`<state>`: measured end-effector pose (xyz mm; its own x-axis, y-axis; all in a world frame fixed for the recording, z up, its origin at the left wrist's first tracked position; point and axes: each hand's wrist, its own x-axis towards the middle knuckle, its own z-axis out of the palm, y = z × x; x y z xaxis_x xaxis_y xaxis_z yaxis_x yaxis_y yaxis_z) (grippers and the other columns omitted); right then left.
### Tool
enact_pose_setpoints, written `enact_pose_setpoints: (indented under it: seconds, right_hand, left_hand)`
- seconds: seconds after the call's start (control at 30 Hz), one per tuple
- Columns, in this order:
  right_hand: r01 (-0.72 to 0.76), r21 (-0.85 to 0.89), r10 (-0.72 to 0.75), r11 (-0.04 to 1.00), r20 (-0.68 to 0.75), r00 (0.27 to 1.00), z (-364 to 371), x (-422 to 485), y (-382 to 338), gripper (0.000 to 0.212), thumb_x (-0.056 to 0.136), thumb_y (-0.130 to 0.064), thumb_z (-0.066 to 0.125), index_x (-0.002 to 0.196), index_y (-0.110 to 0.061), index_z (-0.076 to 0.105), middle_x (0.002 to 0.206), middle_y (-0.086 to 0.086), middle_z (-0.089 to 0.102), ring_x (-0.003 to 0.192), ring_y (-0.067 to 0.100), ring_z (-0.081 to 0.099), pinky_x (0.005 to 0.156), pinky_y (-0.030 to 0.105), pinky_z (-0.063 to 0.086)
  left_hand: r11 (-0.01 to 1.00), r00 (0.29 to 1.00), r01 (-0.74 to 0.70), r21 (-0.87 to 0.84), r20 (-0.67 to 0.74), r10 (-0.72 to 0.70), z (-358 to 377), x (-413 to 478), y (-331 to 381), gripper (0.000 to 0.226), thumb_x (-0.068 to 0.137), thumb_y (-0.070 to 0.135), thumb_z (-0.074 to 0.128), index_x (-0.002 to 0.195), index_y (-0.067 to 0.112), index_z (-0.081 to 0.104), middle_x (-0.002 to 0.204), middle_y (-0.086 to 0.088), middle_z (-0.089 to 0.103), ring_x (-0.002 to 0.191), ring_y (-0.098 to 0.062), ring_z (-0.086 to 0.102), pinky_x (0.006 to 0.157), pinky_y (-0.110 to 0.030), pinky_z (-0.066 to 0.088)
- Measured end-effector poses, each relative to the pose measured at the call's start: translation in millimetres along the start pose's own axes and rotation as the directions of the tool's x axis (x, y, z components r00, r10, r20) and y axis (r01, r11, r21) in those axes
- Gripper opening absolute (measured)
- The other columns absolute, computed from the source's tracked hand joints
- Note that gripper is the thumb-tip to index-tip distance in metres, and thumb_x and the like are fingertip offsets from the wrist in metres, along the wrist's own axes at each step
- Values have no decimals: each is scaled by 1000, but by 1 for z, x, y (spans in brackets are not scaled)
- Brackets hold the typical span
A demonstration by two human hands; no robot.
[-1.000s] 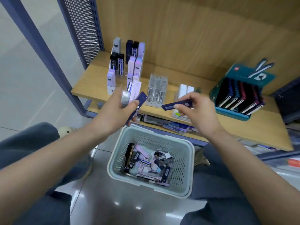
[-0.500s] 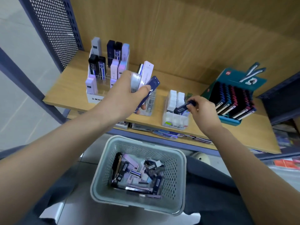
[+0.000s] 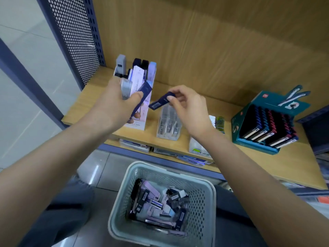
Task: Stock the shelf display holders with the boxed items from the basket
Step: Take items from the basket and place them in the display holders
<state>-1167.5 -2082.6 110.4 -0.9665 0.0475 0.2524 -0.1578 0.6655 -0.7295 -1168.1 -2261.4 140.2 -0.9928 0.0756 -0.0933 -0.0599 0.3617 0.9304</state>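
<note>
Head cam: our L hand [image 3: 114,106] grips a fanned bunch of boxed items: a clear box [image 3: 126,88], a lilac box [image 3: 137,81] and a navy box [image 3: 142,97]. The thumb is pressed across them, and they're held up in front of the white tiered holder [image 3: 137,124] at the L end of the shelf [image 3: 293,163]. Our R hand [image 3: 188,111] pinches a dark blue box [image 3: 159,102] btwn thumb and fingertips, tilted w/ the label end low, just above the clear acrylic holder [image 3: 169,125]; can't tell if they touch. Hands are near each other, their boxes apart. On the floor btwn our knees, the grey basket [image 3: 201,214] holds a loose heap of boxes [image 3: 156,207]. Further R on the shelf are a small white holder [image 3: 195,147], partly behind our R wrist, and a teal carton [image 3: 254,145] w/ dark items in rows.
</note>
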Motion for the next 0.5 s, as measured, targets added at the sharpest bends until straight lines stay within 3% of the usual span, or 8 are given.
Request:
enact_pose_setpoints:
  seconds: [0.07, 0.17, 0.23, 0.5]
  right_hand:
    - [67, -71, -62, 995, 73, 995, 18, 17, -7, 16, 90, -9, 60, 103, -8, 68, 95, 1, 60, 78, 10, 57, 78, 12, 45]
    - [127, -192, -87, 973, 204, 975, 40, 36, -8, 19, 92, -12, 59, 108, -10, 68, 101, 4, 62, 87, 17, 60, 86, 30, 48]
    - [144, -269, -65, 952, 281, 957, 52, 43, -7, 21, 92, -13, 57, 111, -10, 66, 109, 8, 63, 93, 22, 61, 87, 36, 49]
    - [140, -393, 41, 909, 419, 907, 84, 48, -5, 18, 93, -15, 56, 108, -5, 57, 106, 14, 64, 95, 31, 61, 81, 44, 51]
  left_hand:
    - [1000, 999, 0, 12, -33, 0, -13, 7, -4, 25, 96, 20, 49, 113, 2, 48, 78, -6, 61, 46, -2, 56, 40, -17, 45]
    - [1000, 996, 20, 22, -84, -18, -30, 14, -10, 28, 96, 22, 49, 117, 4, 49, 88, -10, 65, 53, -7, 61, 40, -18, 44]
    - [999, 995, 34, -9, -94, -35, -36, 17, -12, 29, 96, 20, 49, 120, 3, 48, 89, -10, 65, 50, -7, 60, 38, -16, 43]
    - [998, 994, 48, -52, -92, -53, -50, 21, -15, 29, 96, 23, 50, 119, 7, 48, 93, -9, 64, 58, -12, 60, 42, -17, 46]
